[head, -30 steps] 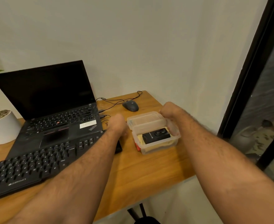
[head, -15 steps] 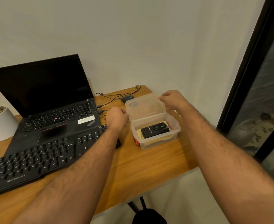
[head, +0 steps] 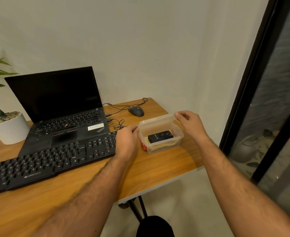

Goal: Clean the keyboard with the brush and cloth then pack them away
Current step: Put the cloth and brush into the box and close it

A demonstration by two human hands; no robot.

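A clear plastic box [head: 164, 146] stands on the wooden desk [head: 93, 189] right of the black keyboard [head: 51, 161]. Its clear lid [head: 156, 124] is tilted up at the back of the box. My left hand [head: 127, 139] pinches the lid's left corner. My right hand [head: 190, 124] pinches its right corner. Inside the box lies a black device [head: 160, 136] on a yellow cloth [head: 159, 144], with something red [head: 143, 145] at the left end. I see no brush plainly.
An open black laptop [head: 60, 110] stands behind the keyboard. A black mouse [head: 136, 111] and cables [head: 118, 124] lie at the back. A potted plant in a white pot [head: 9, 129] is at the left. The desk's edge and a dark glass door [head: 269, 103] are at the right.
The lid lay low over the box a second ago. Both hands have swung it up to a steep tilt, uncovering the black device. The camera view has shifted.
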